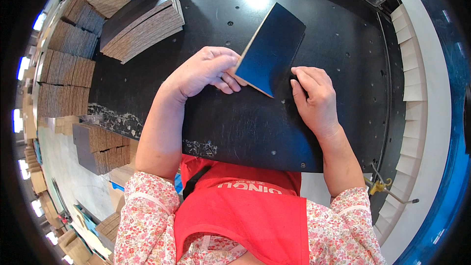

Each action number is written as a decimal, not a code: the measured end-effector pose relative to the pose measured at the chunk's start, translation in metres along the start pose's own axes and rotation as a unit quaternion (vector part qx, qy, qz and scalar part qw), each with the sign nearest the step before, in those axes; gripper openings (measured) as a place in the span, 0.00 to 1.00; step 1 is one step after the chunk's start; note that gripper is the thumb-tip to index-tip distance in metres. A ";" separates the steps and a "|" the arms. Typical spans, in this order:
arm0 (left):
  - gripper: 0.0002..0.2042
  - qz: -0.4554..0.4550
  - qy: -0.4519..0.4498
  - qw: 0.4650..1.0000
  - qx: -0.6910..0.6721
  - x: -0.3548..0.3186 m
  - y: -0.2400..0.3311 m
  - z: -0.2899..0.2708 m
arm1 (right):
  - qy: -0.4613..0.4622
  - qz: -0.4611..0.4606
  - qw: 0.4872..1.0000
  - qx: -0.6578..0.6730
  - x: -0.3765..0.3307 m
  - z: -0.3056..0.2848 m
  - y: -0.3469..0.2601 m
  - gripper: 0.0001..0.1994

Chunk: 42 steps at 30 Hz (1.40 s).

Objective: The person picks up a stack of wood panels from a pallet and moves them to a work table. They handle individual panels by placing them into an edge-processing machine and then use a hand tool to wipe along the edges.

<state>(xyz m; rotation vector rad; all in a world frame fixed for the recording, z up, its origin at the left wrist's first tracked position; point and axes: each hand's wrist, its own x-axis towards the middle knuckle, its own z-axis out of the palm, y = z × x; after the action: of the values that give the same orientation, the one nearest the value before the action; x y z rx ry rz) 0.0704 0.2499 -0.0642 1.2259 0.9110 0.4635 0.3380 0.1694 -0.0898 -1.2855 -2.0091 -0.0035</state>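
A flat dark-faced board with pale cut edges stands tilted above the black worktop. My left hand is closed on its left edge near the lower corner, thumb on top and fingers underneath. To the right of the board is my right hand, with fingers bent and the thumb a little apart from the forefinger. Nothing shows between those fingertips, and they appear clear of the board's edge. A stack of similar dark-topped boards lies on the worktop at the far left.
More stacks of cut boards line the left side, and another stack sits lower beside the worktop. White ribbed panelling runs along the right edge. A yellow clamp-like fitting with a metal rod juts out at lower right.
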 end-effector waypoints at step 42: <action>0.27 0.305 0.305 0.678 0.596 0.195 0.025 -0.025 | 0.007 0.114 0.969 -0.217 -0.005 -0.007 0.032 0.09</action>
<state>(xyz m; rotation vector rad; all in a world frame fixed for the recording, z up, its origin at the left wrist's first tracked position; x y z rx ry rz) 0.1675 0.4173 -0.1095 2.7449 1.4389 0.8981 0.3686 0.1787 -0.0995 -1.7785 -1.8980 -0.3612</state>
